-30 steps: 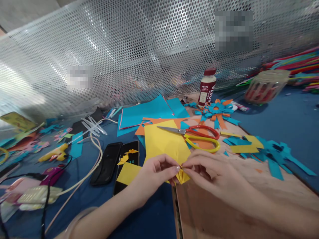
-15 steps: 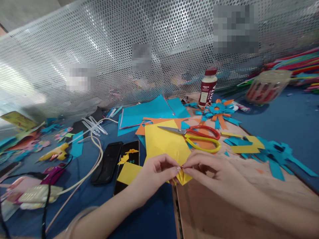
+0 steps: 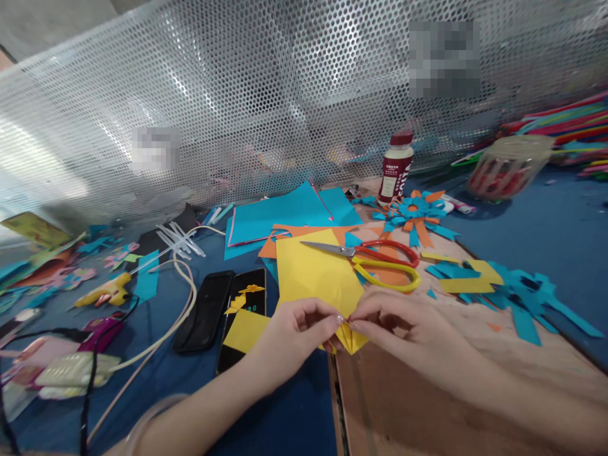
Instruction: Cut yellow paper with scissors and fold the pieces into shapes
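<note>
Between my two hands is a small folded piece of yellow paper point(image 3: 350, 342), its creased point facing down toward me. My left hand point(image 3: 308, 323) pinches it from the left with thumb and forefinger. From the right, my right hand point(image 3: 394, 320) pinches it close beside the left fingertips. Just beyond lies a larger yellow sheet point(image 3: 308, 269). Resting across that sheet are scissors point(image 3: 354, 251) with one red and one yellow handle. A smaller yellow piece point(image 3: 247, 330) and little yellow paper flowers point(image 3: 235, 304) sit on a phone point(image 3: 256, 282) left of my hands.
Blue sheets point(image 3: 280, 212) and orange paper point(image 3: 268, 244) lie behind. A bottle point(image 3: 396, 168) stands near the mesh panel point(image 3: 285, 76), with a blue-orange paper flower point(image 3: 413, 212) by it. Left are a dark phone point(image 3: 204, 310), glue sticks point(image 3: 180, 239) and a yellow glue gun point(image 3: 107, 290). A plastic jar point(image 3: 510, 168) stands right.
Both hands keep their pinch on the folded yellow paper, which has shifted very slightly, with its fold showing a little more between the fingertips. The things around stay put.
</note>
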Demonstrator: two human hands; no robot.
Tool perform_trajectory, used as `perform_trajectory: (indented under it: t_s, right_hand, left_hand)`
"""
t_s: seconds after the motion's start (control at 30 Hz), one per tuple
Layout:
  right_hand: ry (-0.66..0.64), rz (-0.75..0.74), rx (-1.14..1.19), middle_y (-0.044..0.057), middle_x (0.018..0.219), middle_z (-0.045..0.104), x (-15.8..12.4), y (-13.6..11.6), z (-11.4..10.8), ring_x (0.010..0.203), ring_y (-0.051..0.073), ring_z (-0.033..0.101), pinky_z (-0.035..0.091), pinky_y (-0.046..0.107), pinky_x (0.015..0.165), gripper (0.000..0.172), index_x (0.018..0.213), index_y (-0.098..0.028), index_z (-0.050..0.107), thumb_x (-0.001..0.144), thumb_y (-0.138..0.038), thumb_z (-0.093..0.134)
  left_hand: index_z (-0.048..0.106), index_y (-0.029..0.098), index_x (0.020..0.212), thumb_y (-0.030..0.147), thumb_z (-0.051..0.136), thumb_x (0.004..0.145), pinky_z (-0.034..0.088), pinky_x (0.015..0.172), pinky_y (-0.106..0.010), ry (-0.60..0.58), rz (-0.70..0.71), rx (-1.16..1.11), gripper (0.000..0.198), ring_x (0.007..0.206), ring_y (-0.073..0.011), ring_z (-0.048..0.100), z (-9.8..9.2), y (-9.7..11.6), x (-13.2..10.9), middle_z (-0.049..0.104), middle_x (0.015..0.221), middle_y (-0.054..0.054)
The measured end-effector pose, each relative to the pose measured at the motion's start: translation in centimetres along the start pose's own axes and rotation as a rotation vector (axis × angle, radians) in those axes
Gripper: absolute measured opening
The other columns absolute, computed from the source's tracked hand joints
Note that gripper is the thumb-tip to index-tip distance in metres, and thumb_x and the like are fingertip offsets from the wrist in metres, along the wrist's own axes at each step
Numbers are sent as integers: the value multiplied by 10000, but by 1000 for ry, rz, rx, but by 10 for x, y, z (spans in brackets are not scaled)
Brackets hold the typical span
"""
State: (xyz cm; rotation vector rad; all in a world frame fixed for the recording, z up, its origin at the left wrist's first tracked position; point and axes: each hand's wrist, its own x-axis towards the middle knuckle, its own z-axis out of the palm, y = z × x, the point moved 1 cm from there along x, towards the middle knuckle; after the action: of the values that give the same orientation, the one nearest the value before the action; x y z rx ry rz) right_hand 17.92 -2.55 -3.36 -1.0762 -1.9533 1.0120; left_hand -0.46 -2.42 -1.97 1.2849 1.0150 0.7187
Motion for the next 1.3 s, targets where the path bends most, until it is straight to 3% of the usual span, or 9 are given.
perform_trajectory:
  t_s: [0.43,0.8,0.9,1.07,1.3]
  right_hand:
    - [7,31,-34,-22,759,580,1,-4,0,612,98,485,368,228,515,155,796,-240,582,854,-367,514]
    - [-11,85,-46,-12,732,588,1,-3,1,592,109,491,374,233,498,191,866,-246,593,854,-409,492]
    - [-43,136,-3,-6,810,627,4,-3,0,649,124,530,402,243,527,203,912,-253,599,845,-417,500]
    - [-49,169,18,1,863,644,6,-6,-2,730,143,564,429,270,602,211,909,-249,624,838,-408,505]
    - [-99,139,108,5,864,636,6,-11,-3,770,142,566,434,264,636,206,873,-234,625,849,-385,487]
  left_hand:
    - [646,147,849,222,659,736,486,701,-243,-31,24,-57,136,694,-100,597,-2,-7,0,638,795,-17]
    - [657,147,906,213,608,759,459,755,-283,-15,123,159,169,813,-156,600,-1,-4,-1,671,891,-66]
    - [603,148,946,201,601,756,456,743,-289,-4,105,136,198,808,-153,592,1,-3,-2,650,899,-66]
    - [421,169,1114,181,624,741,442,718,-282,56,86,54,425,734,-128,576,2,-3,-3,632,818,-30]
    - [371,160,1169,185,655,721,427,691,-264,69,39,-29,531,715,-120,559,0,-3,0,617,792,-19]
